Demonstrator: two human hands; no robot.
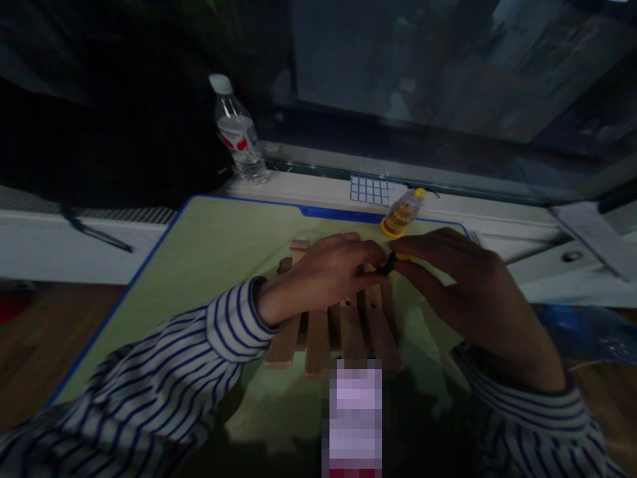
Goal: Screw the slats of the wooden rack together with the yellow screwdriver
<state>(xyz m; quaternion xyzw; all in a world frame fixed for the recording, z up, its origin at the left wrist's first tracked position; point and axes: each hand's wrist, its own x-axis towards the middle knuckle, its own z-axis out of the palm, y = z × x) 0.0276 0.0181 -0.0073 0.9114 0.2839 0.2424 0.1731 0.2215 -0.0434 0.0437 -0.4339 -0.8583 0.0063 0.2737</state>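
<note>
On the pale bench [219, 245], 4 near slat ends of a wooden slatted piece [317, 342] point toward the wearer. Above its right side, the left hand [336, 269] and right hand [470, 285] meet, each grip nearly closed, fingertips pinching a small dark piece [387, 265]. Just beyond stands a yellow-ended container [403, 214]; farther left, a water bottle [239, 139] on the sill [308, 182].

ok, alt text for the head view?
Left hand and right hand, in striped sleeves, meet fingertip to fingertip at a small dark object near slatted wood on a blue-edged table. Beyond are a yellow-ended container and a water bottle.
</note>
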